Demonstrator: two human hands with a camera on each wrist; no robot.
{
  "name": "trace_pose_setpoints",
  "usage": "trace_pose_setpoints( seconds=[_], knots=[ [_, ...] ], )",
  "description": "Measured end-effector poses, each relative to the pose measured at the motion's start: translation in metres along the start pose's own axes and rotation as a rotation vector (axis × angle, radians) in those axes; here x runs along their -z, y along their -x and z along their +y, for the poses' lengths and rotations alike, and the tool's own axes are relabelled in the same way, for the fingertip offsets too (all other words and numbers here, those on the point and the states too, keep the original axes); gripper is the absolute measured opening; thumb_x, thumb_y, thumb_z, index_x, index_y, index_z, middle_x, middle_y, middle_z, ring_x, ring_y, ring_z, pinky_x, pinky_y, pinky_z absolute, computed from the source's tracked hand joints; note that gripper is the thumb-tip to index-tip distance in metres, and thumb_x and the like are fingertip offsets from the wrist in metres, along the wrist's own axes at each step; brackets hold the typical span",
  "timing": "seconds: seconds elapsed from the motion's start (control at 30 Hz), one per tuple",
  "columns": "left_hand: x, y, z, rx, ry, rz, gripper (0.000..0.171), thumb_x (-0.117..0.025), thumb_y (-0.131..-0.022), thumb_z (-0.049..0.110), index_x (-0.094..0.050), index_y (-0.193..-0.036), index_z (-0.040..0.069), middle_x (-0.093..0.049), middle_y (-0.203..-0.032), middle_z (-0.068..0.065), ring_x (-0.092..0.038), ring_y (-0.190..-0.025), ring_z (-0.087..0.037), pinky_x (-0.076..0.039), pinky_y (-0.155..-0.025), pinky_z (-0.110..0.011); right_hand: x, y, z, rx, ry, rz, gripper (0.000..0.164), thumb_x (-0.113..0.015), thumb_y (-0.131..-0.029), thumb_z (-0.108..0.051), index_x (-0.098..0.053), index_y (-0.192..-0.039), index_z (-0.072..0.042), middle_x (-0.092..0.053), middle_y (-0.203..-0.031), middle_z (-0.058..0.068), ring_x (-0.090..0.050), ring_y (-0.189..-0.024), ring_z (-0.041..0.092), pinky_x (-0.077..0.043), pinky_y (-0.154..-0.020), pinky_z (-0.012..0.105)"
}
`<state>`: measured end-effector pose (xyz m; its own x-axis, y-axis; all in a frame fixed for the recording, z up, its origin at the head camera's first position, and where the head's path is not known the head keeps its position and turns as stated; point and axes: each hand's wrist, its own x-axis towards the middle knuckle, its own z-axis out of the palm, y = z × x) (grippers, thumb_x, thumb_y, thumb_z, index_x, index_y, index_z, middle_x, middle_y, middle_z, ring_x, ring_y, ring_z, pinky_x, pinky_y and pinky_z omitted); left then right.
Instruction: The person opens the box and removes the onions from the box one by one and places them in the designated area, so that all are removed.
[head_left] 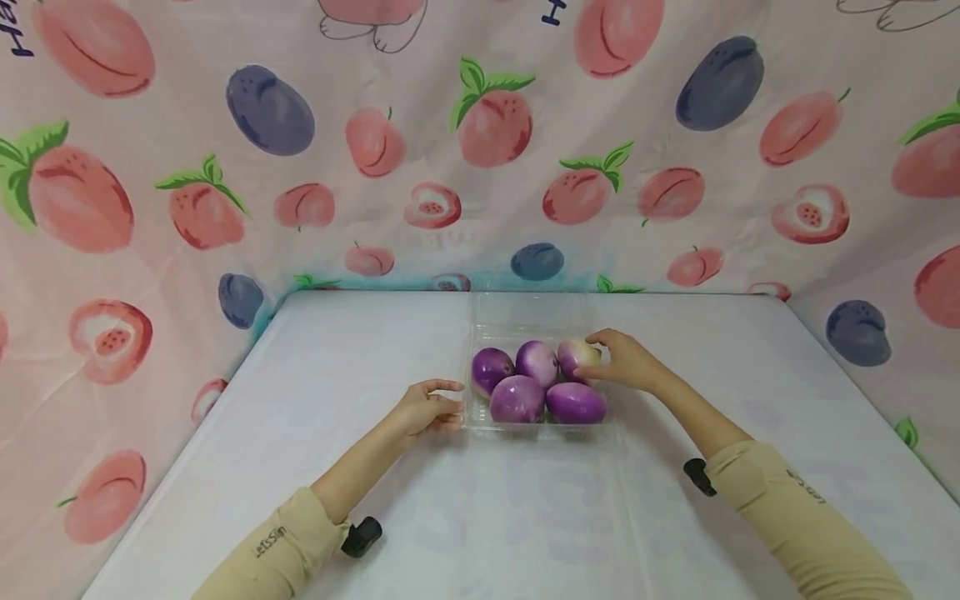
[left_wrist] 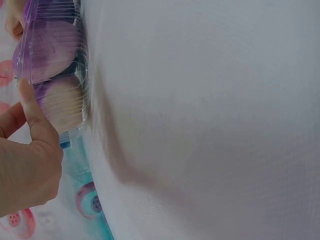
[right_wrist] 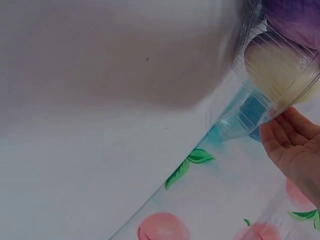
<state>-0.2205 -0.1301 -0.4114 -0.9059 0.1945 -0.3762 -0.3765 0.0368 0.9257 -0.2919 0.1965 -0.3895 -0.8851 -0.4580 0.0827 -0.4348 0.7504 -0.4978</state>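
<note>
A clear plastic box (head_left: 480, 417) stands on the table with several purple onions inside. My left hand (head_left: 427, 410) is at the box's left side, and its thumb and fingers pinch the edge. In the left wrist view a fingertip of the left hand (left_wrist: 37, 145) meets the rim beside a purple-and-pale onion (left_wrist: 62, 102). At the back right corner my right hand (head_left: 626, 360) holds a pale-tipped onion (head_left: 572, 357), thumb in front and fingers behind. The right wrist view shows the right hand (right_wrist: 295, 145) at the rim, with the onion (right_wrist: 272, 67) behind the clear wall.
The box's clear lid (head_left: 532, 310) lies folded back toward the rear of the table. A white cloth covers the table (head_left: 360, 333). Fruit-printed fabric (head_left: 487, 225) hangs behind and at both sides.
</note>
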Motion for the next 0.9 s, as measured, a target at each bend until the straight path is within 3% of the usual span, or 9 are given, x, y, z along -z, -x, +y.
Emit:
trace_pose_setpoints(
  seconds=[0.6,0.9],
  knots=[
    [0.0006,-0.0018,-0.001,0.004,0.013,-0.009,0.045,-0.056,-0.089,-0.006,-0.042,-0.132,-0.009,-0.058,-0.066,0.001,-0.059,-0.054,-0.004,-0.057,-0.054,-0.014,-0.0003,-0.001,-0.0043,0.034,-0.002,0.01,0.055,-0.077,-0.076,-0.024,-0.057,-0.108,0.017,-0.062,-0.106,0.03,-0.056,-0.102,0.042,-0.049,-0.093,0.056],
    [0.0,-0.0006,0.0008,0.008,0.014,0.008,0.042,-0.056,-0.089,-0.006,-0.046,-0.129,-0.007,-0.058,-0.066,0.001,-0.06,-0.054,-0.005,-0.058,-0.054,-0.014,0.0034,-0.0002,-0.0083,0.003,-0.011,0.003,0.058,-0.075,-0.079,-0.026,-0.055,-0.114,0.015,-0.059,-0.114,0.031,-0.053,-0.11,0.047,-0.046,-0.097,0.059]
  ],
)
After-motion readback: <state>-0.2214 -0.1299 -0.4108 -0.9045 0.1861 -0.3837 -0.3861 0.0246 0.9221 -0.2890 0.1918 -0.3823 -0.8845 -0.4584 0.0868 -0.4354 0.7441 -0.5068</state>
